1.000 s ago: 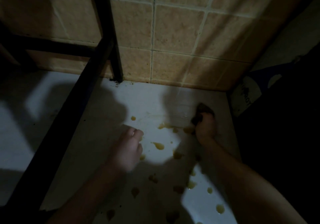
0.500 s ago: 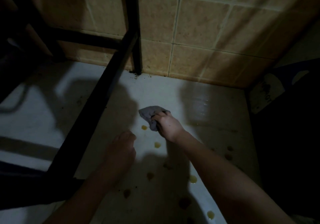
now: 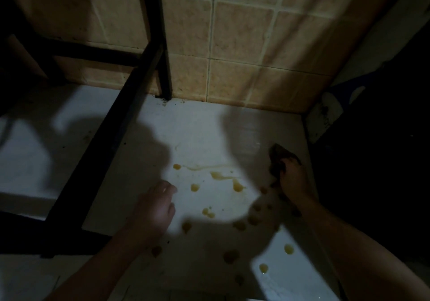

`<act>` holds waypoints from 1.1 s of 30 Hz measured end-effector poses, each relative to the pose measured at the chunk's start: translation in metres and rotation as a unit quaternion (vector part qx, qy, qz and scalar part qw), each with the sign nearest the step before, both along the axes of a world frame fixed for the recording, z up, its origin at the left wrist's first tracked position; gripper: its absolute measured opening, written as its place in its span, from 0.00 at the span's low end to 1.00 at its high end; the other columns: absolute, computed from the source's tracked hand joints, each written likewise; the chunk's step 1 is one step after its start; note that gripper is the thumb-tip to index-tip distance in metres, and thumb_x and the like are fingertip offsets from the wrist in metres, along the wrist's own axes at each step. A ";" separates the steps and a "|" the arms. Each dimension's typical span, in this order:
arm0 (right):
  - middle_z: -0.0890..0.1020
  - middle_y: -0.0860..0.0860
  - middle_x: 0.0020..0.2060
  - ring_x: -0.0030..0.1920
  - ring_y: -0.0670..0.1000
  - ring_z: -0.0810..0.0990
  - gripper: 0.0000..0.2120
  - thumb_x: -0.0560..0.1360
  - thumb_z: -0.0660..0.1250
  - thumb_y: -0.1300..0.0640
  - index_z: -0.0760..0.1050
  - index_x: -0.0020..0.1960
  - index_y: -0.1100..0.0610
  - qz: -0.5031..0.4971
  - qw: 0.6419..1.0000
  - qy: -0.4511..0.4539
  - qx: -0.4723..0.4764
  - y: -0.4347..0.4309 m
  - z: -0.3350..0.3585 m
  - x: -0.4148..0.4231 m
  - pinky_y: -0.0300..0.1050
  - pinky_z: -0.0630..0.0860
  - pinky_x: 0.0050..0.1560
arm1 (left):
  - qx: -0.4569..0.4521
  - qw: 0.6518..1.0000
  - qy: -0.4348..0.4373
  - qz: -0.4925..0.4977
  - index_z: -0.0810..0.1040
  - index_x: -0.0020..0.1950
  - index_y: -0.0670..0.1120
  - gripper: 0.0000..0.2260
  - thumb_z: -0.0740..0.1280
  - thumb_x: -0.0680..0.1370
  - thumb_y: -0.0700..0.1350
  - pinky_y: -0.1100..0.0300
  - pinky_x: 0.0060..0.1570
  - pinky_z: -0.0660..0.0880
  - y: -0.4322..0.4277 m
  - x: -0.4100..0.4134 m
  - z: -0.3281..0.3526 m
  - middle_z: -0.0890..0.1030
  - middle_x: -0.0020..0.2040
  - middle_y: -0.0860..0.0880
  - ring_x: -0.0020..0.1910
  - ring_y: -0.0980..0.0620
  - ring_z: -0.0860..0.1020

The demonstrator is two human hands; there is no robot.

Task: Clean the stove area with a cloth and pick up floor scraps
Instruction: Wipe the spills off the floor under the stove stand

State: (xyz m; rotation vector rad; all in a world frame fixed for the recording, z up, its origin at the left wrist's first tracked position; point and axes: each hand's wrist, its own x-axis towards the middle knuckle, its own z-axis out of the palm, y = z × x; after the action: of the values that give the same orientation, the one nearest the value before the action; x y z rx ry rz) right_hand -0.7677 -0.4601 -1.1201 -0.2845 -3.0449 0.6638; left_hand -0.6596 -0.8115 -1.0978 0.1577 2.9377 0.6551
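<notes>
My right hand grips a bunched grey cloth and presses it on the white floor at the right, close to a dark edge. Several yellowish oily drops and a thin smear lie on the white surface between my hands. My left hand rests knuckles-down on the surface to the left of the drops, fingers loosely curled, holding nothing. More drops sit near my right forearm.
A black metal frame runs diagonally at the left, with an upright leg meeting the beige tiled wall. A dark object with a pale label stands at the right. Shadows cover much of the scene.
My right hand has swept the cloth from the middle of the surface to the right side, leaving a thin smear. My left hand has stayed about where it was.
</notes>
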 end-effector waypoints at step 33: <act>0.71 0.56 0.65 0.64 0.63 0.66 0.19 0.74 0.62 0.63 0.71 0.64 0.55 0.295 0.953 -0.073 0.019 -0.215 -0.001 -0.040 0.58 0.70 0.63 | -0.044 0.997 -0.050 0.042 0.68 0.67 0.51 0.20 0.64 0.75 0.42 0.56 0.63 0.67 -0.014 0.038 -0.001 0.66 0.69 0.52 0.65 0.51 0.68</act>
State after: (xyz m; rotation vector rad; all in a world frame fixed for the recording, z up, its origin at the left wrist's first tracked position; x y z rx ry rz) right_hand -0.8074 -0.6748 -1.1212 0.6331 -3.2782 0.6110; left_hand -0.6218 -0.8254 -1.0989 -0.0081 2.8829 0.5253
